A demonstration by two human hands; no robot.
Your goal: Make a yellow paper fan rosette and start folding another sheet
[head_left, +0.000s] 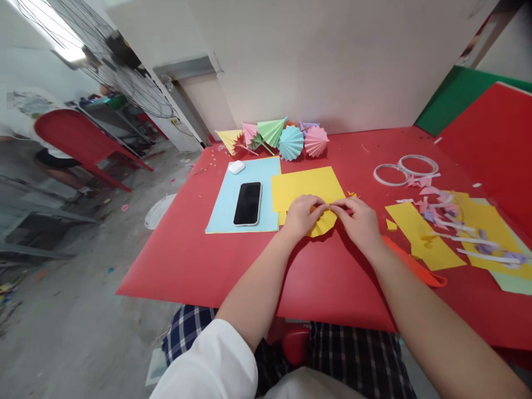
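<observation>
The yellow fan (323, 225) is over the worktop (233, 271), between the left hand (302, 215) and right hand (358, 221), at the near edge of the yellow sheet (310, 185). Each grip pinches its upper part, fingertips nearly meeting (what they cover is hidden). Uneven pulling could tear the paper or skew its pleats, I'd judge; a slackened pinch might let the folds spring open. The right forearm lies close by the orange item (415, 264), so a careless elbow could knock it into the scraps (436, 208).
</observation>
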